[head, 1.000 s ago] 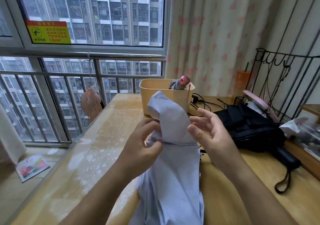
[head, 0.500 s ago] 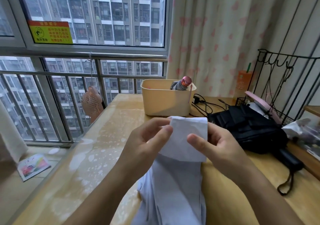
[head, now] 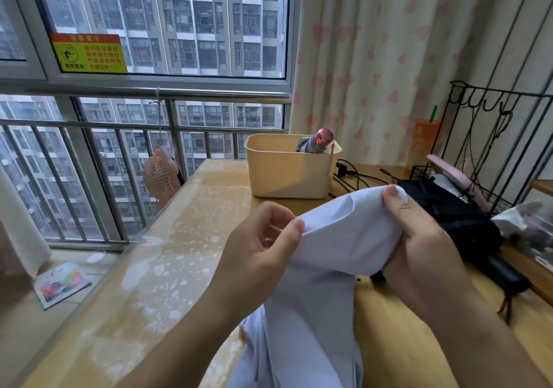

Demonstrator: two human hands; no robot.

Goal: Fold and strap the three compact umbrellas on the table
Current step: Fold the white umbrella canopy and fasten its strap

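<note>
A pale lavender umbrella [head: 335, 244] hangs from both my hands over the table's near edge, its canopy loose. My left hand [head: 257, 256] pinches a fold of the fabric between thumb and forefinger. My right hand [head: 419, 238] grips the bunched upper end, thumb on top. A black umbrella [head: 454, 217] lies unfolded on the table to the right, its handle and wrist loop [head: 505, 283] toward me. A third, grey umbrella with a pink cap [head: 318, 142] stands in the beige bin [head: 281, 172].
The wooden table [head: 167, 268] runs along a window with a metal railing. Black cables [head: 356, 178] lie behind the bin. A black wire rack [head: 490, 148] and a pink object stand at the right. A small pink fan [head: 161, 175] hangs off the table's left edge.
The fabric's upper flap has been folded down and gathered. My right hand moved from open beside it to gripping the bunched end, which now sits further right.
</note>
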